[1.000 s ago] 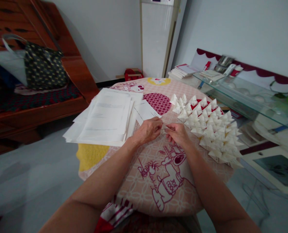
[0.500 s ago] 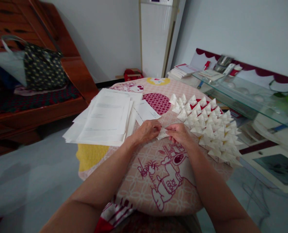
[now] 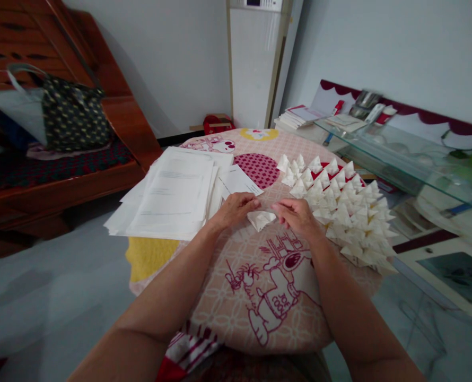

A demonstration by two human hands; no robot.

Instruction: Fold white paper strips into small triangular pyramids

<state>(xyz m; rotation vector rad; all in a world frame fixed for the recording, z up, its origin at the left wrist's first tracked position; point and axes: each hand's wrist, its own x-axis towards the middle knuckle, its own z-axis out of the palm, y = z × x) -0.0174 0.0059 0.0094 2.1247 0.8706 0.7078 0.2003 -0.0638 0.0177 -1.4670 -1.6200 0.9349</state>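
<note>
My left hand point(image 3: 236, 208) and my right hand point(image 3: 296, 215) meet over the pink cartoon-print cloth point(image 3: 260, 286), each pinching an end of a small folded white paper piece point(image 3: 261, 218). The piece hangs between my fingertips just above the cloth, its point turned down. To the right of my right hand lies a spread of several folded white paper triangles point(image 3: 341, 207), standing in rows. To the left of my left hand sits a loose stack of white paper sheets point(image 3: 172, 193).
The round table's edge drops to a grey floor point(image 3: 41, 297) on the left. A wooden bench point(image 3: 61, 170) with a dark dotted bag point(image 3: 71, 114) stands far left. A glass shelf point(image 3: 411, 159) with clutter runs along the right, close to the triangles.
The folded piece has opened out wider between my fingers and now shows a clear downward point. My hands have lifted slightly and moved a little apart.
</note>
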